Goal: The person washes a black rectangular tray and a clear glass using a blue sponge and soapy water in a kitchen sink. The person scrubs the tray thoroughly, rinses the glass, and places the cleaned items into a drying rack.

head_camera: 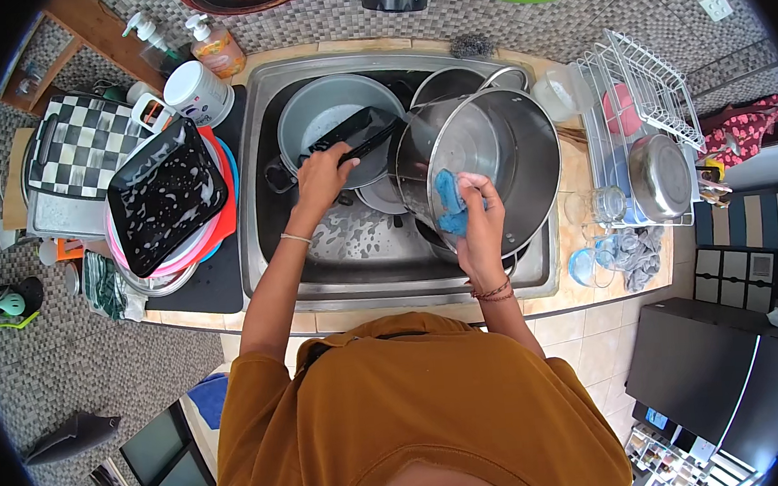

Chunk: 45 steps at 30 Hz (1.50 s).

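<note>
My left hand [321,183] grips the near end of a black rectangular tray [360,135], tilted over a grey cooking pot [293,117] in the sink. A blue cleaning cloth or sponge [451,200] is pinched in my right hand [483,218], held at the near rim of a large stainless steel pot [525,143]. That pot leans on its side, its mouth toward the right. Behind it sits another metal pot [442,84], partly hidden. A pale plate [382,197] shows under the grey pot's edge.
The steel sink [356,266] has a wet floor. To the left, a soapy black tray [166,199] tops a stack of dishes. Soap pump bottles [217,47] and a white tub [199,93] stand behind. Glasses [590,267] and a white dish rack [651,85] are on the right.
</note>
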### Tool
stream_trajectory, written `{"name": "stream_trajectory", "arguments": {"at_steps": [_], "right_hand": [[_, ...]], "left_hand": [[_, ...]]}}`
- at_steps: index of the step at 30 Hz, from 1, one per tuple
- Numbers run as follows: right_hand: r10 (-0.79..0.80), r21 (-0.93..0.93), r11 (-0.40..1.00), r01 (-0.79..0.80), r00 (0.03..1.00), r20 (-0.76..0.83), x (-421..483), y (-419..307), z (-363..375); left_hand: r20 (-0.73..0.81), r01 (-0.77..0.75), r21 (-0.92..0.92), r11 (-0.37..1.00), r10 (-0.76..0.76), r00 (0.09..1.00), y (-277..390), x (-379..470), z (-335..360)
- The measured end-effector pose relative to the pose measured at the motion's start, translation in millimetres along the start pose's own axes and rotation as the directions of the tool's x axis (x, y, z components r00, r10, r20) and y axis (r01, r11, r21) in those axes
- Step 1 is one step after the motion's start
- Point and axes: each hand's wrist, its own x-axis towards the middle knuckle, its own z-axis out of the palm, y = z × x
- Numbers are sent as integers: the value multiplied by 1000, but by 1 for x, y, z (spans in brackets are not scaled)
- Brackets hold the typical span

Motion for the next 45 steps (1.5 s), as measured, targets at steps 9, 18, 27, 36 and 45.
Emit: {"name": "stream_trajectory", "arguments": {"at_steps": [9, 18, 27, 36, 45], "right_hand": [[-77, -49, 996, 74, 996, -48, -7, -13, 3], [-271, -227, 930, 290, 956, 109, -17, -42, 17], [62, -680, 570, 461, 801, 595, -21, -62, 64], [-299, -496, 194, 847, 532, 792, -15, -30, 64], [-185, -420, 404, 813, 522, 832, -4, -75, 38]], "left_hand": [[-126, 103, -112, 988, -116, 985, 12, -5, -6], [-355, -131, 53, 990, 141, 924, 33, -9, -49], [-486, -336, 274, 901, 431, 760, 67, -73, -99], [-773, -161, -353, 921, -191, 605, 61, -118, -84], [348, 256, -934, -250, -470, 811, 54, -90, -123]]}}
